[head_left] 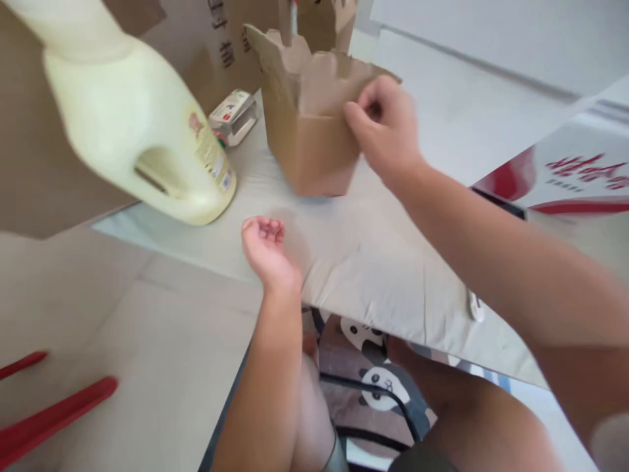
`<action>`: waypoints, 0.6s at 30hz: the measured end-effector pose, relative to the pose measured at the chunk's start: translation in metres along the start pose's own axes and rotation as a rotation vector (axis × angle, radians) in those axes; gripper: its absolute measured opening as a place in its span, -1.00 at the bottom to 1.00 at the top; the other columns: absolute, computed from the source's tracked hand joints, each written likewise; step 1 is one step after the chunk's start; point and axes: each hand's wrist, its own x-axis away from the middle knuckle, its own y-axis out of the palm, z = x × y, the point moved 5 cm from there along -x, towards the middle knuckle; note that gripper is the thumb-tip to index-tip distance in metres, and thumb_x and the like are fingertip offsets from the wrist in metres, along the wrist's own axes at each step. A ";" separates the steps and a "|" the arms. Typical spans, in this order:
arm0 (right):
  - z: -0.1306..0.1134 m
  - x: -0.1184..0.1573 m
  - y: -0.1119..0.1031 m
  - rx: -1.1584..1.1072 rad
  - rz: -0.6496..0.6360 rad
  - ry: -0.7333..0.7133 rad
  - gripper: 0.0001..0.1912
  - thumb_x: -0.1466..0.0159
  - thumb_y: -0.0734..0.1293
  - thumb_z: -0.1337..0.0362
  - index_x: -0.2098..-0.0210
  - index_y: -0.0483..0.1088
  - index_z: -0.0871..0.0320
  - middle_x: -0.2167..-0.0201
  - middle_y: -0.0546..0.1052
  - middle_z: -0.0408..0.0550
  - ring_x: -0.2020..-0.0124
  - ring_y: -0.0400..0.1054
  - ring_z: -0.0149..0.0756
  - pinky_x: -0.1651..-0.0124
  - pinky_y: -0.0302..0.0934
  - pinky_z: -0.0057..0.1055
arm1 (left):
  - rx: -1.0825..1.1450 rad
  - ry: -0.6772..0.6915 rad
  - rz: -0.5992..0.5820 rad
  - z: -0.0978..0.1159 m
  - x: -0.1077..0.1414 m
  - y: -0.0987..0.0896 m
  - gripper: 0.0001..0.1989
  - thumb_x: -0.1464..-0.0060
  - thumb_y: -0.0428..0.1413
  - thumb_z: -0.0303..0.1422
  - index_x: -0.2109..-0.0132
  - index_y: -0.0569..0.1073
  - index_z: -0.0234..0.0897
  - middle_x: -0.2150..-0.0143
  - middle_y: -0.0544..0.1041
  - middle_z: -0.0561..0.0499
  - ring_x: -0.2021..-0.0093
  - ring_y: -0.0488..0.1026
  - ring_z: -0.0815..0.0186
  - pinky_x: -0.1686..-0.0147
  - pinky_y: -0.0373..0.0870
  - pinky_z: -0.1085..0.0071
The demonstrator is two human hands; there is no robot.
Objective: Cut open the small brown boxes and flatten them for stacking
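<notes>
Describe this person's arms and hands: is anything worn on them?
The left hand and right hand are ungloved, with no watch or bracelet showing. Both forearms are sleeveless. A pale, blurred patch at lower right may be a sleeve; I can't tell.

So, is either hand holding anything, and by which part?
The right hand appears to pinch the cardboard box near its upper rim; the left hand holds nothing visible.

There are one left hand [269, 252], one right hand [390, 124], one open-topped cardboard carton [319, 154], one handled jug [105, 105], one small box [233, 111], one red-and-white printed box [570, 164], one desk [363, 262], two red bars [69, 410], two printed panda faces [386, 387].
</notes>
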 end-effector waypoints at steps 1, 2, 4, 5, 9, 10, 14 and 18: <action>0.003 0.023 -0.013 0.021 0.028 0.012 -0.75 -0.31 0.29 0.28 0.48 0.19 0.00 0.31 0.48 -0.07 0.14 0.44 -0.19 -0.04 0.38 -0.29 | -0.016 0.043 0.017 0.000 0.001 0.000 -0.63 -0.18 0.05 0.01 0.14 0.44 -0.19 0.08 0.55 -0.06 -0.02 0.52 0.21 -0.06 0.37 0.27; 0.009 0.048 -0.027 0.023 0.050 0.035 -0.74 -0.30 0.30 0.26 0.47 0.15 0.00 0.36 0.44 -0.07 0.20 0.42 -0.19 0.02 0.38 -0.25 | -0.032 0.105 0.046 0.004 0.002 0.000 -0.63 -0.19 0.02 0.02 0.13 0.43 -0.18 0.04 0.54 -0.06 -0.07 0.50 0.21 -0.09 0.35 0.27; 0.024 0.097 -0.060 -0.071 0.124 0.028 -0.75 -0.27 0.32 0.23 0.44 0.13 0.02 0.47 0.32 -0.12 0.33 0.38 -0.21 0.14 0.36 -0.17 | -0.046 0.243 0.100 0.015 0.003 0.002 -0.62 -0.20 -0.03 0.03 0.11 0.40 -0.16 -0.04 0.51 -0.06 -0.16 0.44 0.22 -0.13 0.31 0.29; 0.033 0.121 -0.077 -0.139 0.160 0.024 -0.76 -0.27 0.32 0.21 0.42 0.14 0.02 0.46 0.32 -0.13 0.33 0.38 -0.20 0.15 0.35 -0.16 | -0.043 0.295 0.097 0.020 0.003 0.005 -0.62 -0.20 -0.04 0.03 0.10 0.39 -0.15 -0.08 0.49 -0.05 -0.20 0.41 0.23 -0.15 0.29 0.30; 0.073 0.200 -0.129 -0.349 0.397 0.066 -0.79 -0.24 0.36 0.14 0.32 0.20 -0.06 0.27 0.46 -0.09 0.19 0.44 -0.12 0.10 0.35 -0.11 | -0.040 0.400 -0.177 0.028 0.018 0.038 -0.52 -0.17 -0.02 0.12 0.01 0.45 -0.12 -0.19 0.48 -0.05 -0.26 0.38 0.20 -0.16 0.30 0.29; 0.082 0.215 -0.137 -0.368 0.457 0.080 -0.81 -0.23 0.36 0.12 0.29 0.23 -0.09 0.26 0.47 -0.11 0.17 0.46 -0.10 0.09 0.35 -0.11 | -0.051 0.399 -0.286 0.024 0.026 0.048 -0.48 -0.15 -0.01 0.16 0.01 0.47 -0.11 -0.20 0.49 -0.07 -0.25 0.39 0.17 -0.14 0.33 0.27; 0.116 0.252 -0.147 -0.298 0.540 0.192 -0.81 -0.27 0.33 0.06 0.12 0.33 -0.19 0.21 0.50 -0.13 0.09 0.48 -0.08 0.01 0.37 -0.07 | -0.143 0.435 -0.560 0.004 0.059 0.076 -0.37 -0.03 0.06 0.31 0.11 0.53 -0.14 0.00 0.56 -0.08 -0.12 0.49 0.10 -0.10 0.39 0.24; 0.141 0.266 -0.148 -0.129 0.438 0.268 -0.72 -0.31 0.29 0.01 0.03 0.39 -0.07 0.04 0.48 -0.02 -0.04 0.43 -0.07 -0.11 0.34 -0.04 | -0.162 0.588 -0.659 -0.007 0.079 0.090 -0.48 -0.11 0.10 0.21 0.15 0.55 -0.13 0.16 0.55 -0.01 -0.03 0.50 0.19 -0.14 0.36 0.28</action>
